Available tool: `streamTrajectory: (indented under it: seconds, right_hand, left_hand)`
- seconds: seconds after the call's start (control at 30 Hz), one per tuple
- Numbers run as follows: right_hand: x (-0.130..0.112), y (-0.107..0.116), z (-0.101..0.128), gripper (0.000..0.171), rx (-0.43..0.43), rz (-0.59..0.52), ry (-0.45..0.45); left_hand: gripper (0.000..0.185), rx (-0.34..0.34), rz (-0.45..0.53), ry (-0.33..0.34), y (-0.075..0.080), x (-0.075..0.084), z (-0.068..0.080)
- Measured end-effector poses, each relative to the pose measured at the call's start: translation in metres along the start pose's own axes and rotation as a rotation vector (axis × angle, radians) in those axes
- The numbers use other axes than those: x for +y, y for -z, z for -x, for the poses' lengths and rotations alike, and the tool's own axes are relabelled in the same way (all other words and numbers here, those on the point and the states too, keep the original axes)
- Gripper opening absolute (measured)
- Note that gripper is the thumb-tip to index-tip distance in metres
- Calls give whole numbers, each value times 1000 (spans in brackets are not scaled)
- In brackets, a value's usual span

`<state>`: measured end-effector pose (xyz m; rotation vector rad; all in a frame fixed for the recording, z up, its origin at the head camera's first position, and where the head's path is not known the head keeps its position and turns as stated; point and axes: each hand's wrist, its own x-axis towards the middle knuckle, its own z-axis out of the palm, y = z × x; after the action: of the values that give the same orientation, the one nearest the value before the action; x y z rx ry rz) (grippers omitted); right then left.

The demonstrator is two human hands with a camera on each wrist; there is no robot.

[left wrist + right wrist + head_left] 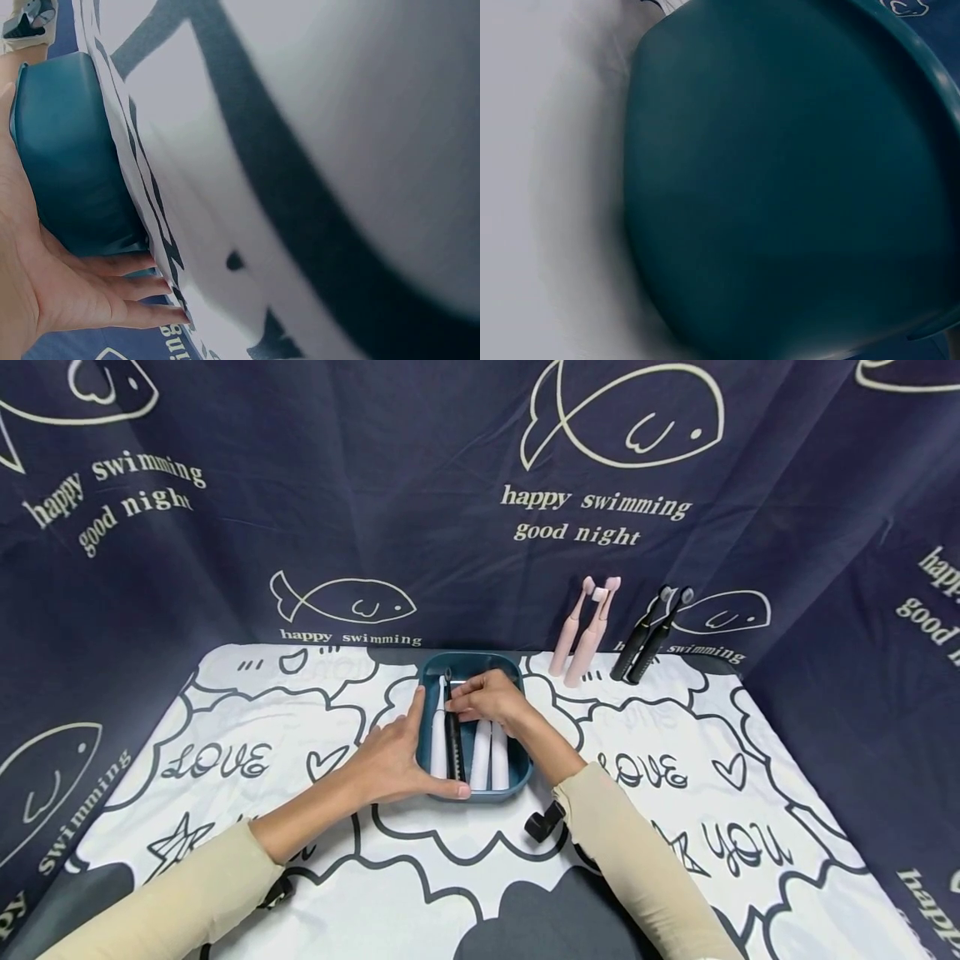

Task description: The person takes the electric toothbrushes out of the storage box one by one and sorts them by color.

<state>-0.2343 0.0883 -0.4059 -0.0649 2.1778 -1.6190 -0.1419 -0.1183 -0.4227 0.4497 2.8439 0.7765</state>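
Observation:
A teal rectangular tub [480,795] sits on the table and holds several electric toothbrushes. At its left lies a white toothbrush [438,747], with a black toothbrush [454,747] right beside it. My right hand [491,697] reaches into the tub and pinches the black toothbrush near its neck. Two white toothbrush handles [482,756] lie to the right, their upper ends hidden under that hand. Against the tub's left side rests my left hand [393,760], fingers straight and thumb along the front rim. The right wrist view shows only the tub's wall [780,180], with no hand visible.
Two pink toothbrushes [587,647] stand upright at the back right, and two black toothbrushes [649,643] stand beside them. A patterned white cloth [315,735] covers the table. Dark blue fabric [420,510] hangs behind and at both sides.

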Motion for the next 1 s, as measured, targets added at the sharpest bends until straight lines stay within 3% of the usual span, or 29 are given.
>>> streamTrajectory:
  seconds: [0.3,0.67,1.0]
  right_hand:
    - [0,-2,-2,33,0,-30,15]
    - [1,0,0,24,13,-96,107]
    - [-1,2,3,30,37,-164,169]
  left_hand:
    - [174,3,3,0,1,-1,1]
    - [173,3,-2,5,1,-1,1]
    - [173,-2,3,10,1,-1,1]
